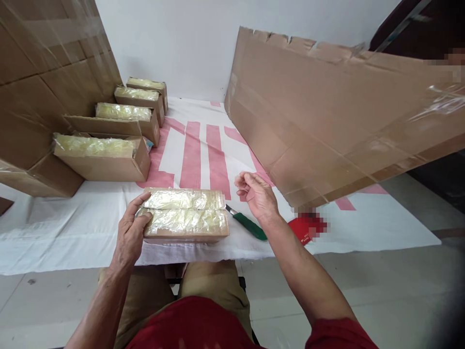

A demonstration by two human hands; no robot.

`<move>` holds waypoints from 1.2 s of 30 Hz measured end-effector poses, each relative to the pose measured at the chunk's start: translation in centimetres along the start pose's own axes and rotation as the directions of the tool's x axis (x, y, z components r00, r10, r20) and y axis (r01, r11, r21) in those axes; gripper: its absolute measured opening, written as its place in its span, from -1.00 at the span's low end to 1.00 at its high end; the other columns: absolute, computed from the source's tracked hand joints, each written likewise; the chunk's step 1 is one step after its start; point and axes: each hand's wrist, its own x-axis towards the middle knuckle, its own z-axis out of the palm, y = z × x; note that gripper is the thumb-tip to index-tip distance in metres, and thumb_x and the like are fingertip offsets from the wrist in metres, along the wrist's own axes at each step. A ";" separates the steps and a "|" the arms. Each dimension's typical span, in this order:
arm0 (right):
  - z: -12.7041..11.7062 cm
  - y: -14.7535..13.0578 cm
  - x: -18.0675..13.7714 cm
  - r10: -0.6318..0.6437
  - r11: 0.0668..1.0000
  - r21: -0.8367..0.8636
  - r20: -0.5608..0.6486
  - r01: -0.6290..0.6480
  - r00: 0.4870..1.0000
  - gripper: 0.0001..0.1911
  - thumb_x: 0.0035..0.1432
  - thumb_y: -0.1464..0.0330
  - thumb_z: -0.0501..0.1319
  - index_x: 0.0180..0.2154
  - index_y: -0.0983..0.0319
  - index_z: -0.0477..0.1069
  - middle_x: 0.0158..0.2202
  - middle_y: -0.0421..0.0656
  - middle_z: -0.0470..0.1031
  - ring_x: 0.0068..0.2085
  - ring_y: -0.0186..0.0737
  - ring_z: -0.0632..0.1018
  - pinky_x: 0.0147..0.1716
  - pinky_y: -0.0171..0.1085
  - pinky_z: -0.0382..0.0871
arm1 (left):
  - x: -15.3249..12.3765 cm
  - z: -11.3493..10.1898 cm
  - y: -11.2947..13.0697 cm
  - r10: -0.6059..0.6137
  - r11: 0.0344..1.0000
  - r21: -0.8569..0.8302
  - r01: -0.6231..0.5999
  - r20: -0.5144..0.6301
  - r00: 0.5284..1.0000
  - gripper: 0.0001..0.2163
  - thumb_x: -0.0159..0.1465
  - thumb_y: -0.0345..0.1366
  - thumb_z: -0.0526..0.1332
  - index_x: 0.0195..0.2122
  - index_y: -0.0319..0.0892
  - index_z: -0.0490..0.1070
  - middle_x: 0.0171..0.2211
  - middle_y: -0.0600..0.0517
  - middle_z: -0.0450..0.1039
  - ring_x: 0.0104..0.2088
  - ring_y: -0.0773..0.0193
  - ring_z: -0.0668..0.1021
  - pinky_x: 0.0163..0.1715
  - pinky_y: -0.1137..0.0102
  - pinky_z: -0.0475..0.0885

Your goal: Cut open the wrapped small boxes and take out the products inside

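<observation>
On white cloth, left hand [130, 234] fingers clasp a flat plastic-wrapped cardboard box [186, 215]; right hand [257, 194] fingers curl loosely, empty.

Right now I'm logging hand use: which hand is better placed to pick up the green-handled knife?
Probably the right hand. It hovers free, fingers loosely curled, just above the green-handled knife lying on the white sheet. The left hand is busy gripping the left end of the plastic-covered box.
</observation>
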 end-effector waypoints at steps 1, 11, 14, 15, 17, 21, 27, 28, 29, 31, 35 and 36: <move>0.0 0.0 0.1 -0.080 0.995 -0.066 -0.009 0.079 0.997 -0.65 -0.02 0.02 0.49 -0.35 0.14 0.60 -0.34 -0.20 0.62 -0.32 -0.24 0.58 -0.40 -0.29 0.42 | 0.0 0.0 0.1 -0.001 1.000 0.002 0.001 -0.002 1.000 -0.44 0.13 -0.08 0.23 0.15 -0.15 0.54 -0.13 0.00 0.53 -0.25 0.16 0.45 -0.32 0.34 0.35; 3.2 0.2 1.2 -0.605 0.059 -0.620 0.601 0.782 0.522 -0.76 0.42 0.38 0.19 -0.23 0.10 0.65 -0.14 -0.13 0.68 -0.10 -0.11 0.57 -0.02 -0.07 0.31 | 0.0 0.2 -0.1 0.017 1.000 -0.011 -0.017 -0.022 1.000 -0.44 0.11 -0.09 0.23 0.14 -0.15 0.54 -0.03 -0.01 0.54 -0.18 0.14 0.47 -0.23 0.32 0.37; 2.9 -0.1 1.7 -0.431 0.171 -0.528 0.719 0.832 0.545 -0.79 0.38 0.41 0.23 -0.25 0.13 0.64 -0.19 -0.15 0.69 -0.15 -0.15 0.59 -0.03 -0.09 0.34 | 0.1 0.3 -0.2 0.021 1.000 -0.023 -0.021 -0.025 0.999 -0.44 0.11 -0.09 0.23 0.14 -0.15 0.54 0.01 0.00 0.54 -0.12 0.12 0.48 -0.17 0.31 0.38; 2.8 -0.2 1.8 -0.349 0.276 -0.483 0.755 0.831 0.555 -0.81 0.35 0.42 0.24 -0.24 0.14 0.64 -0.21 -0.17 0.69 -0.17 -0.18 0.61 -0.04 -0.10 0.37 | 0.1 0.3 -0.2 0.021 0.999 -0.026 -0.022 -0.025 0.999 -0.44 0.11 -0.10 0.23 0.14 -0.14 0.54 0.02 0.00 0.54 -0.10 0.11 0.49 -0.14 0.31 0.38; 2.3 -0.7 1.8 -0.203 0.488 -0.422 0.796 0.764 0.570 -0.83 0.30 0.43 0.25 -0.21 0.16 0.65 -0.20 -0.17 0.69 -0.17 -0.21 0.64 -0.06 -0.14 0.45 | 0.1 0.3 -0.2 0.022 0.999 -0.030 -0.022 -0.020 1.000 -0.44 0.11 -0.10 0.23 0.14 -0.14 0.54 0.03 0.01 0.54 -0.09 0.11 0.49 -0.12 0.31 0.38; 1.6 -2.1 0.8 -0.043 0.540 -0.474 0.810 0.695 0.585 -0.76 0.28 0.29 0.31 -0.04 0.14 0.62 -0.01 -0.12 0.68 -0.01 -0.12 0.65 0.08 -0.03 0.46 | 0.2 0.4 -0.3 0.012 0.999 -0.041 -0.012 -0.006 1.000 -0.43 0.10 -0.09 0.23 0.15 -0.14 0.53 0.00 0.00 0.55 -0.15 0.13 0.48 -0.20 0.31 0.37; 0.8 -2.5 -3.3 -0.085 0.181 -0.505 0.847 0.844 0.525 -0.44 0.42 -0.01 0.16 0.25 0.19 0.45 0.31 0.07 0.46 0.26 0.13 0.49 0.20 0.19 0.32 | 0.1 0.5 -0.2 -0.003 0.999 -0.052 0.003 -0.007 1.000 -0.42 0.10 -0.10 0.22 0.15 -0.14 0.53 -0.01 -0.01 0.56 -0.15 0.12 0.49 -0.15 0.29 0.39; 0.7 -2.5 -3.7 -0.137 0.152 -0.505 0.841 0.850 0.524 -0.47 0.46 0.00 0.10 0.22 0.18 0.48 0.33 0.07 0.43 0.27 0.13 0.47 0.19 0.18 0.33 | 0.1 0.5 -0.2 -0.001 0.998 -0.055 0.001 -0.001 1.000 -0.43 0.10 -0.11 0.22 0.15 -0.14 0.53 0.00 -0.01 0.56 -0.13 0.11 0.50 -0.11 0.27 0.40; 0.4 -2.6 -4.1 -0.201 0.134 -0.515 0.823 0.847 0.532 -0.51 0.49 0.02 0.06 0.17 0.17 0.52 0.34 0.07 0.42 0.28 0.13 0.47 0.17 0.15 0.34 | 0.1 0.5 -0.2 0.000 0.998 -0.061 0.000 0.007 1.000 -0.43 0.11 -0.11 0.21 0.16 -0.14 0.53 0.01 -0.01 0.56 -0.11 0.09 0.51 -0.08 0.26 0.40; -0.2 -2.9 -4.3 -0.328 0.124 -0.561 0.755 0.818 0.568 -0.58 0.52 0.12 0.05 0.06 0.16 0.58 0.27 0.04 0.50 0.21 0.07 0.53 0.13 0.07 0.36 | 0.1 0.6 -0.1 0.001 0.996 -0.084 0.001 0.019 1.000 -0.42 0.12 -0.11 0.21 0.17 -0.14 0.51 0.05 -0.03 0.55 -0.06 0.06 0.52 0.00 0.22 0.39; -3.4 -1.7 -4.2 -0.302 0.110 -0.718 0.635 0.687 0.712 -0.70 0.47 0.27 0.10 -0.07 0.18 0.60 -0.08 -0.07 0.69 -0.07 -0.05 0.65 -0.04 -0.07 0.40 | 0.1 0.6 0.0 0.018 0.995 -0.099 -0.017 0.010 1.000 -0.42 0.13 -0.08 0.22 0.18 -0.16 0.50 0.16 -0.06 0.52 0.11 -0.04 0.50 0.19 0.14 0.34; -4.5 -0.7 -4.4 -0.230 0.079 -0.769 0.605 0.634 0.762 -0.71 0.45 0.29 0.11 -0.10 0.19 0.60 -0.12 -0.07 0.70 -0.11 -0.04 0.66 -0.09 -0.09 0.40 | 0.0 0.6 0.1 0.025 0.995 -0.094 -0.023 0.011 1.000 -0.42 0.13 -0.07 0.22 0.18 -0.16 0.50 0.17 -0.07 0.51 0.14 -0.06 0.49 0.21 0.13 0.33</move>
